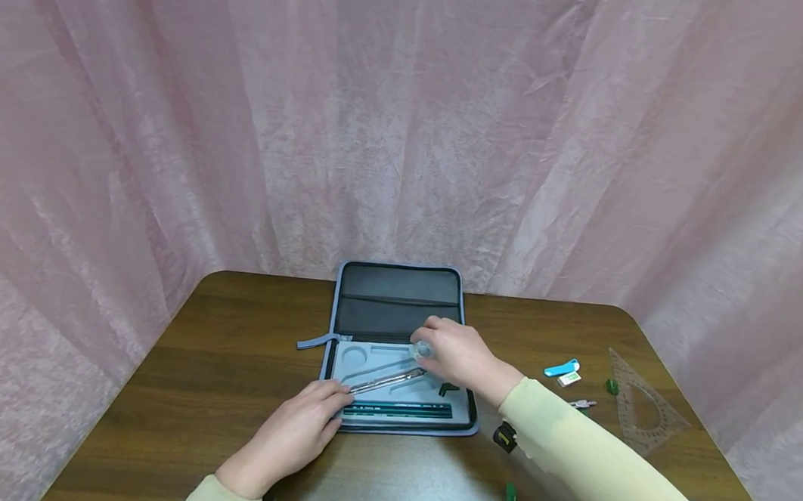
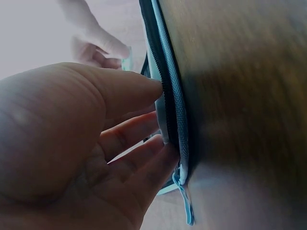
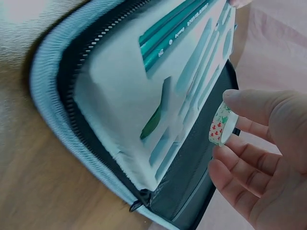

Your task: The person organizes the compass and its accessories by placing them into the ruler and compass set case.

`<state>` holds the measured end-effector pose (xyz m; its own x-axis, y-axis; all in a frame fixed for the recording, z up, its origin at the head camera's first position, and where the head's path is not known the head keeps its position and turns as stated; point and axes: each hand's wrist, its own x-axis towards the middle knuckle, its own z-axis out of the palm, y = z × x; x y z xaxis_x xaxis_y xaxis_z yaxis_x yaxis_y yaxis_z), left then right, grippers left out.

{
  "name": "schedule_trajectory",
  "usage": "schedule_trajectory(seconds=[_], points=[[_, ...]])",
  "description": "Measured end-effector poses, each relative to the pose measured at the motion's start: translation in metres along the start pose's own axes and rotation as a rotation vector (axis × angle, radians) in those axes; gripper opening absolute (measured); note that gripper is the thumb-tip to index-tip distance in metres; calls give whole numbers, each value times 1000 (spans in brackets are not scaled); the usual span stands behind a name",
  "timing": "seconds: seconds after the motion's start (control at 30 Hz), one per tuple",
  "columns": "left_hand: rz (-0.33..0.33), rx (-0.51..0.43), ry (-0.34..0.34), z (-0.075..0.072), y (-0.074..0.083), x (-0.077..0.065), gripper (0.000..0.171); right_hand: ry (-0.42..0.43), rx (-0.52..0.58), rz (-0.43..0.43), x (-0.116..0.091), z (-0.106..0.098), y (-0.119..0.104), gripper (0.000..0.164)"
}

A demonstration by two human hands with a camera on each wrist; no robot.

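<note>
A blue zip pencil case (image 1: 473, 398) lies unfolded on the table, its pale moulded tray (image 1: 461, 406) facing up. My right hand (image 1: 458, 353) pinches a small roll of patterned tape (image 3: 218, 125) above the tray's right part. The tape carries red and green figures. My left hand (image 1: 298, 434) rests on the case's left front edge, fingers loosely bent, its fingertips at the end of a silver metal tool (image 1: 388, 380) in the tray. Dark green pencils (image 1: 399, 410) fill the front slot. A green piece (image 3: 152, 122) sits in a smaller slot.
To the right on the table lie a light blue object (image 1: 561, 368), a white eraser (image 1: 569, 379), a small metal piece (image 1: 582, 404), a green item (image 1: 611, 387) and a clear set square (image 1: 627, 397). Another green piece (image 1: 511, 495) is near the front. A pink curtain (image 1: 395, 130) hangs behind.
</note>
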<state>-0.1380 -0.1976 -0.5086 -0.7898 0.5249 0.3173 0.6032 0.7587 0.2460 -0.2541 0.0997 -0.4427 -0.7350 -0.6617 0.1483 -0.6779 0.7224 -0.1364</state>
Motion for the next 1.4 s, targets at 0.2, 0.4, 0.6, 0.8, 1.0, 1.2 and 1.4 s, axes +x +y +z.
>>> schedule_trajectory(seconds=[0.2, 0.4, 0.6, 0.8, 1.0, 1.2, 1.4], points=[[-5, -1, -8, -1, 1, 1, 35, -28, -12, 12, 12, 1, -4, 30], [-37, -6, -33, -2, 1, 1, 35, -54, -14, 10, 24, 3, -11, 30], [-50, -8, -45, -4, 1, 1, 36, -94, -15, 2, 39, 4, -24, 33], [-51, -6, -49, -3, 0, 2, 36, -102, -34, -34, 53, 10, -39, 34], [-40, -10, -42, -2, 0, 2, 36, -137, -53, -65, 65, 18, -53, 36], [-33, -29, -38, -2, 0, 2, 35, -180, -58, -89, 73, 30, -62, 38], [-30, -33, -38, -2, 0, 2, 34, -183, -45, -101, 80, 38, -68, 38]])
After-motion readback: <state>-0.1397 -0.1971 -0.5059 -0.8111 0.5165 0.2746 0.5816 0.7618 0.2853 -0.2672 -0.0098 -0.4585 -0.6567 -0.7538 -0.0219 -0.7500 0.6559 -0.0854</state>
